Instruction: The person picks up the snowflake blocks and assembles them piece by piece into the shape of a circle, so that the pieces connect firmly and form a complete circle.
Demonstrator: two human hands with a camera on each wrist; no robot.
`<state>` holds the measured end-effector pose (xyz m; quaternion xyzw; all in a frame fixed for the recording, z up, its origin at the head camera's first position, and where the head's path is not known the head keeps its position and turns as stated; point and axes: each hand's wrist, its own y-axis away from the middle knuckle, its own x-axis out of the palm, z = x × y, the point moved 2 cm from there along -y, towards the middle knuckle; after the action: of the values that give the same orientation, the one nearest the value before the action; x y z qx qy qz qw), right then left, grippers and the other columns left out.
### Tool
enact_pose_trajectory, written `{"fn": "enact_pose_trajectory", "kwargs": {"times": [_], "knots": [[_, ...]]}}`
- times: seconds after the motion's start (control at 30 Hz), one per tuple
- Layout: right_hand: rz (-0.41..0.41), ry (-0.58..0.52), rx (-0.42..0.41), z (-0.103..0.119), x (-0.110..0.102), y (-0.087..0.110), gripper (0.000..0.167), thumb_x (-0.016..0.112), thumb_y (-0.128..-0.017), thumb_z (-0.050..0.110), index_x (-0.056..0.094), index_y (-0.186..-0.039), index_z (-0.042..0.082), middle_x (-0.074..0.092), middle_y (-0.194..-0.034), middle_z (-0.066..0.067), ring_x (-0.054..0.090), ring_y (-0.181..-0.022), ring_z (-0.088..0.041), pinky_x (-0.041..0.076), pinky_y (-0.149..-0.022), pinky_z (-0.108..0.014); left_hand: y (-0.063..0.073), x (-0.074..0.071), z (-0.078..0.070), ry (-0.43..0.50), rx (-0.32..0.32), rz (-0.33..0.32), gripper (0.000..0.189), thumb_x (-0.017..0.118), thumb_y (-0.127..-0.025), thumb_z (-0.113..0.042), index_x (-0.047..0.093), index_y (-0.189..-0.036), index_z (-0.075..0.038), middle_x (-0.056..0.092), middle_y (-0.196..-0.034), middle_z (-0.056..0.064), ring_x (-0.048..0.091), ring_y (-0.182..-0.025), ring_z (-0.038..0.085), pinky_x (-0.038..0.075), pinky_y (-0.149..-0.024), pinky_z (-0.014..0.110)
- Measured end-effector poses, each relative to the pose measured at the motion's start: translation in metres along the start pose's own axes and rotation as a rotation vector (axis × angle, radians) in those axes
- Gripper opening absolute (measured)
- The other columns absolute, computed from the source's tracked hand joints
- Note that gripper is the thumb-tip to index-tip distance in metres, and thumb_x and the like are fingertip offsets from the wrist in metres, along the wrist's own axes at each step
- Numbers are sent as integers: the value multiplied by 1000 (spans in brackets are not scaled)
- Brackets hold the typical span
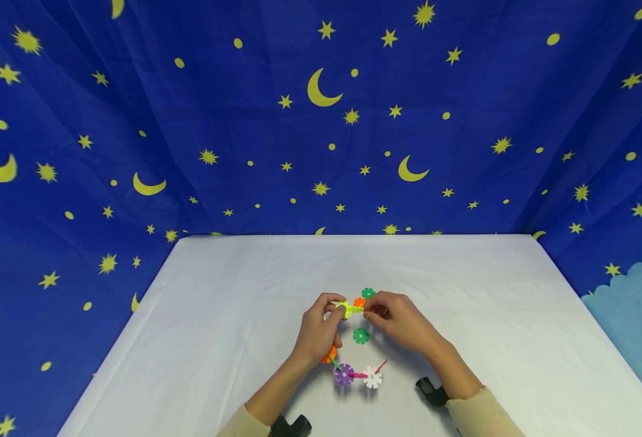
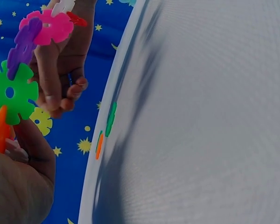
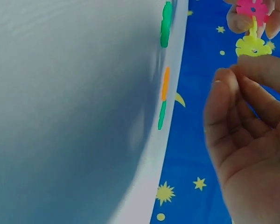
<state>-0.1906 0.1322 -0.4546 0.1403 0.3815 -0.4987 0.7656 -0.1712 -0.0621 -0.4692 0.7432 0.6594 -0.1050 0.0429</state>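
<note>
A chain of slotted plastic snowflake discs hangs from my left hand [image 1: 317, 331], which grips its upper end near a yellow disc [image 1: 347, 311]. Below that hand run an orange disc [image 1: 329, 355], a green disc [image 2: 25, 95], a purple disc [image 1: 344, 375], a pink disc [image 2: 51, 29], a white disc [image 1: 372, 377] and a red disc [image 1: 381, 366] seen edge-on. My right hand [image 1: 403, 318] pinches the edge of a yellow disc [image 3: 253, 46] between thumb and fingers. In the right wrist view, another yellow piece links it to a pink disc [image 3: 251, 8] by the left fingers.
On the white-covered table [image 1: 233, 303] lie a loose green disc [image 1: 361, 335], an orange disc [image 1: 360, 302] and another green disc [image 1: 368, 293]. A blue curtain [image 1: 266, 133] with yellow moons and stars surrounds the table's back and sides.
</note>
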Motion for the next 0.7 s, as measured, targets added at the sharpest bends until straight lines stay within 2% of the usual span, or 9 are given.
{"fn": "enact_pose_trajectory", "kwargs": {"times": [0.13, 0.27, 0.57, 0.7], "knots": [[129, 90, -47, -3, 6, 0, 20, 69, -89, 16, 70, -108, 9, 58, -87, 12, 53, -75, -5, 48, -67, -26, 1, 0, 1, 10, 0, 3, 22, 55, -97, -25, 58, -115, -12, 61, -87, 2, 53, -37, 18, 44, -35, 31], [225, 144, -88, -5, 12, 2, 26, 68, -89, 18, 69, -113, 11, 60, -95, 7, 53, -76, -7, 46, -69, -27, 0, 0, 1, 13, 0, 0, 19, 56, -97, -25, 58, -113, -15, 61, -86, 2, 53, -37, 18, 45, -36, 32], [237, 151, -89, -5, 14, 5, 27, 71, -86, 16, 71, -113, 14, 59, -96, 5, 50, -74, -6, 45, -67, -26, -2, 1, 1, 13, -14, -3, 18, 58, -97, -26, 58, -112, -17, 60, -85, 4, 52, -36, 19, 45, -36, 31], [228, 146, -87, -6, 16, 5, 25, 72, -84, 12, 72, -109, 14, 59, -95, 6, 51, -77, -7, 46, -70, -26, 0, 2, -3, -11, -23, -10, 16, 57, -97, -23, 59, -113, -19, 60, -86, 2, 50, -35, 14, 43, -35, 27]]}}
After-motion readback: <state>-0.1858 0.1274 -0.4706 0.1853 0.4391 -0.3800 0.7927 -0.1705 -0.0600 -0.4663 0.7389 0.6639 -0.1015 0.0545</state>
